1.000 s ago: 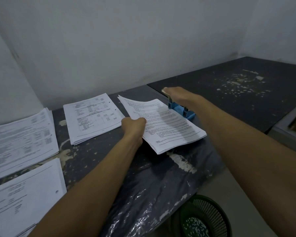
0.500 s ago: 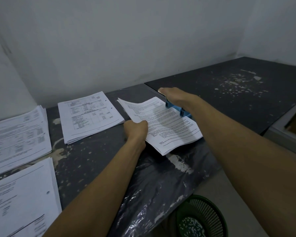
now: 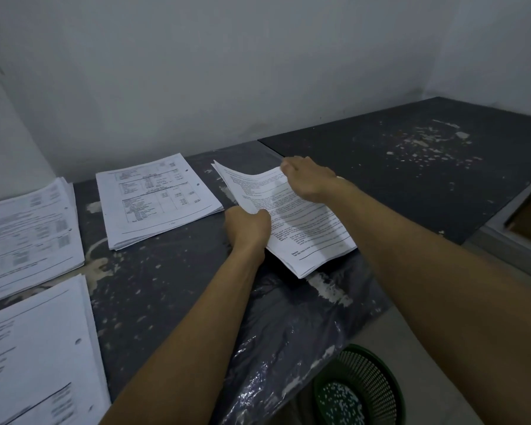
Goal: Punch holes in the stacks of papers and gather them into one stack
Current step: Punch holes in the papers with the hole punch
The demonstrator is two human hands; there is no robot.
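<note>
A stack of printed papers (image 3: 304,228) lies at an angle on the dark table (image 3: 166,286). My left hand (image 3: 249,225) grips its near left edge, which curls up a little. My right hand (image 3: 310,179) lies palm down on the stack's far right edge with its fingers stretched over it. The hole punch is hidden beneath that hand. Three more stacks lie to the left, all showing punched holes: one in the middle (image 3: 157,197), one at the far left (image 3: 25,228), and one at the near left (image 3: 34,348).
A green mesh basket (image 3: 377,391) holding white paper dots stands on the floor below the table's near right edge. A second dark tabletop (image 3: 411,161) extends to the right along the wall. A grey frame (image 3: 515,240) juts in at the right edge.
The blue punch that showed under my right hand is now covered by the hand and paper. My left hand keeps its grip on the stack's edge. The view has shifted slightly right.
</note>
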